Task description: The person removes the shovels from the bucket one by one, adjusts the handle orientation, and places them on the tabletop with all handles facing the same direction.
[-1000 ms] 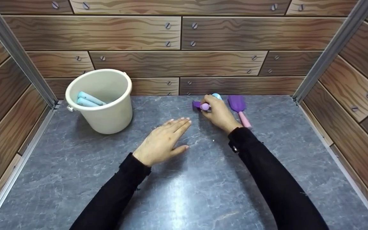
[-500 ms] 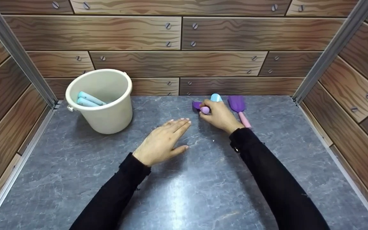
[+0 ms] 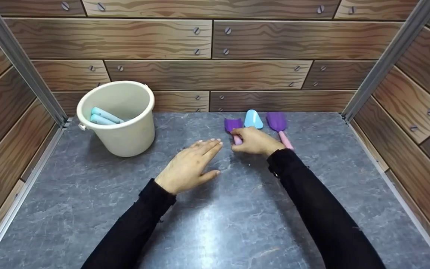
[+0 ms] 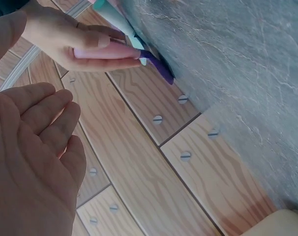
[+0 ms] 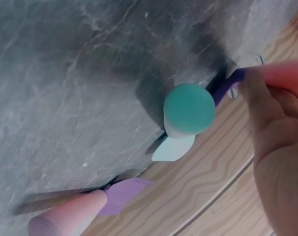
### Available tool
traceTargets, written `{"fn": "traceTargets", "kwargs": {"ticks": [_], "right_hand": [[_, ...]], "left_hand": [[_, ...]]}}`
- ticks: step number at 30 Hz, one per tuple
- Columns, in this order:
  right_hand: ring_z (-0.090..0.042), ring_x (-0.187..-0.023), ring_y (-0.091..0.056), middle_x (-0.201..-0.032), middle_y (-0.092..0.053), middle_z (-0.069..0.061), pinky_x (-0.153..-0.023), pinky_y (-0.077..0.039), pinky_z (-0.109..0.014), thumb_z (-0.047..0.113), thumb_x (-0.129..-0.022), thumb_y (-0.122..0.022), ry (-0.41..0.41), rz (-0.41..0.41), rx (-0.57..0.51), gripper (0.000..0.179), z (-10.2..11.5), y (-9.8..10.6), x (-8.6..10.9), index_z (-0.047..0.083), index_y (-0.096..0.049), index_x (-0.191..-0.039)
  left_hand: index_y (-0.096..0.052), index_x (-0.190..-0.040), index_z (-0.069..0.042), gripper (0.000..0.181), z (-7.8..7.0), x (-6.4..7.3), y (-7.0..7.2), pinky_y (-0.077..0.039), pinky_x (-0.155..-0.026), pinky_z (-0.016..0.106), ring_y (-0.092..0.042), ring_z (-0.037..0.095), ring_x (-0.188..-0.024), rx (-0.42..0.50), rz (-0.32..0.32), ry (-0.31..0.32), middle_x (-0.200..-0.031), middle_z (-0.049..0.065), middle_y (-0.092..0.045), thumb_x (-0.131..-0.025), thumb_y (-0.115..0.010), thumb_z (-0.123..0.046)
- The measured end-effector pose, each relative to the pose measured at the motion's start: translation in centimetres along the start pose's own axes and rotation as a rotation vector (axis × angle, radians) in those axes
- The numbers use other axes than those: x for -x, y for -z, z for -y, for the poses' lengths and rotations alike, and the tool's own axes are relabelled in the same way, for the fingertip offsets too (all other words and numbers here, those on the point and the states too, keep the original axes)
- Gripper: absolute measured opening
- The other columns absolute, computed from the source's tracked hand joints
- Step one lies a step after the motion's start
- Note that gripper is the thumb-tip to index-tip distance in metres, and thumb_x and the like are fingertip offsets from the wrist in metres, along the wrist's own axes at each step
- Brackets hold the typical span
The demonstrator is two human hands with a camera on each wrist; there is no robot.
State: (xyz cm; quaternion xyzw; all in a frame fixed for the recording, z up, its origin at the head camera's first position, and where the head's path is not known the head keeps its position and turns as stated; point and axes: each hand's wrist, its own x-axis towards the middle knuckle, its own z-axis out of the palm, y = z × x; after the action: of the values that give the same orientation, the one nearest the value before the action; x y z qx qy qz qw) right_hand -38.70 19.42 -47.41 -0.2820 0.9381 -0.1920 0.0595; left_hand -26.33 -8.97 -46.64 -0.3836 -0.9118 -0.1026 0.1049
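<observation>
My right hand (image 3: 256,141) pinches the pink handle of a small purple toy shovel (image 3: 233,124). The shovel's blade is at the table surface, and the handle slants up in the right wrist view, where its dark blade (image 5: 229,84) shows edge-on. Just right of it lies a light blue toy shovel (image 3: 253,118), its handle hidden behind my hand in the head view. Farther right rests another purple toy shovel (image 3: 277,121) with a pink handle. My left hand (image 3: 188,166) hovers palm down over the table's middle, fingers straight, holding nothing.
A cream bucket (image 3: 136,138) stands at the back left, with two light blue handles (image 3: 105,116) showing inside. Wood-patterned panels (image 3: 215,74) close off the back and sides of the grey marbled table (image 3: 88,201).
My right hand has drawn nearer, tilting the pink handle down toward me while the blade stays in place. The light blue shovel's blade has come into view. My left hand has stayed still.
</observation>
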Motion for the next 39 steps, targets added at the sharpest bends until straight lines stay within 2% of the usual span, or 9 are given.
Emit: {"fn": "traceTargets", "kwargs": {"ticks": [5, 8, 12, 15, 19, 26, 31, 35, 39], "right_hand": [[-0.013, -0.073, -0.057, -0.081, -0.063, 0.002, -0.069, -0.051, -0.032, 0.026, -0.102, -0.081, 0.007, 0.060, 0.037, 0.026, 0.0, -0.5, -0.3, 0.001, -0.076, -0.111], [-0.013, -0.074, -0.059, -0.082, -0.065, 0.002, -0.073, -0.057, -0.035, 0.030, -0.105, -0.082, -0.006, 0.084, 0.060, 0.038, 0.1, -0.6, -0.3, -0.002, -0.080, -0.124], [-0.018, -0.082, -0.062, -0.139, -0.081, -0.023, -0.089, -0.065, -0.046, 0.031, -0.100, -0.084, -0.036, 0.185, 0.065, 0.075, 0.5, 0.1, -0.1, -0.005, -0.064, -0.163], [-0.023, -0.097, -0.066, -0.184, -0.044, -0.031, -0.106, -0.066, -0.049, 0.027, -0.095, -0.085, -0.059, 0.304, 0.055, 0.094, 0.7, 0.7, 0.0, -0.005, -0.047, -0.175], [-0.027, -0.104, -0.066, -0.188, -0.033, -0.033, -0.120, -0.060, -0.054, 0.023, -0.097, -0.088, -0.055, 0.377, 0.044, 0.100, 0.5, 0.9, -0.2, -0.007, -0.038, -0.178], [-0.035, -0.116, -0.075, -0.186, -0.033, -0.034, -0.127, -0.059, -0.057, 0.027, -0.105, -0.087, -0.001, 0.295, 0.090, 0.072, 0.6, 0.3, -0.1, -0.007, -0.060, -0.162], [-0.047, -0.161, -0.061, -0.182, -0.044, -0.032, -0.140, -0.049, -0.059, 0.029, -0.111, -0.083, 0.017, 0.188, 0.135, 0.070, 0.9, -0.1, 0.0, -0.007, -0.059, -0.165], [-0.038, -0.118, -0.079, -0.142, -0.078, -0.028, -0.112, -0.066, -0.057, 0.033, -0.110, -0.085, 0.052, 0.106, 0.145, 0.046, 1.2, -0.6, -0.1, -0.005, -0.073, -0.133], [-0.023, -0.085, -0.067, -0.100, -0.073, -0.010, -0.087, -0.066, -0.051, 0.030, -0.108, -0.087, 0.088, 0.035, 0.134, 0.031, 1.3, -1.2, -0.4, 0.004, -0.071, -0.105]], "left_hand": [[-0.043, -0.181, -0.005, 0.082, 0.1, 0.0, 0.0, -0.036, -0.149, 0.054, -0.049, 0.035, -0.174, 0.010, 0.012, 0.006, -0.187, 0.016, -0.048, -0.118, -0.069, -0.050], [-0.043, -0.181, -0.005, 0.081, 0.1, 0.1, 0.0, -0.036, -0.149, 0.054, -0.049, 0.035, -0.174, 0.017, 0.015, 0.009, -0.187, 0.015, -0.048, -0.118, -0.070, -0.048], [-0.043, -0.181, -0.005, 0.080, 0.1, 0.0, 0.1, -0.035, -0.149, 0.053, -0.049, 0.035, -0.174, 0.014, 0.020, 0.010, -0.187, 0.015, -0.048, -0.118, -0.070, -0.048], [-0.042, -0.181, -0.005, 0.081, 0.1, 0.0, 0.1, -0.035, -0.149, 0.053, -0.049, 0.034, -0.174, 0.008, 0.026, 0.007, -0.187, 0.015, -0.047, -0.118, -0.069, -0.049], [-0.043, -0.180, -0.005, 0.081, 0.1, 0.0, 0.0, -0.036, -0.149, 0.053, -0.049, 0.035, -0.174, 0.009, 0.022, 0.003, -0.187, 0.016, -0.048, -0.118, -0.069, -0.050], [-0.043, -0.180, -0.004, 0.081, 0.1, 0.0, -0.1, -0.036, -0.148, 0.055, -0.050, 0.036, -0.173, 0.020, 0.019, -0.002, -0.186, 0.018, -0.049, -0.119, -0.068, -0.050], [-0.043, -0.180, -0.004, 0.080, 0.1, 0.0, -0.1, -0.035, -0.149, 0.055, -0.050, 0.036, -0.173, 0.026, 0.025, 0.003, -0.186, 0.018, -0.049, -0.119, -0.067, -0.050], [-0.043, -0.180, -0.004, 0.080, 0.2, 0.0, -0.1, -0.036, -0.149, 0.054, -0.050, 0.036, -0.173, 0.022, 0.028, 0.004, -0.186, 0.017, -0.050, -0.119, -0.068, -0.049], [-0.044, -0.179, -0.003, 0.080, 0.2, 0.0, -0.1, -0.037, -0.148, 0.054, -0.051, 0.035, -0.173, 0.023, 0.021, 0.002, -0.185, 0.017, -0.051, -0.118, -0.070, -0.047]]}}
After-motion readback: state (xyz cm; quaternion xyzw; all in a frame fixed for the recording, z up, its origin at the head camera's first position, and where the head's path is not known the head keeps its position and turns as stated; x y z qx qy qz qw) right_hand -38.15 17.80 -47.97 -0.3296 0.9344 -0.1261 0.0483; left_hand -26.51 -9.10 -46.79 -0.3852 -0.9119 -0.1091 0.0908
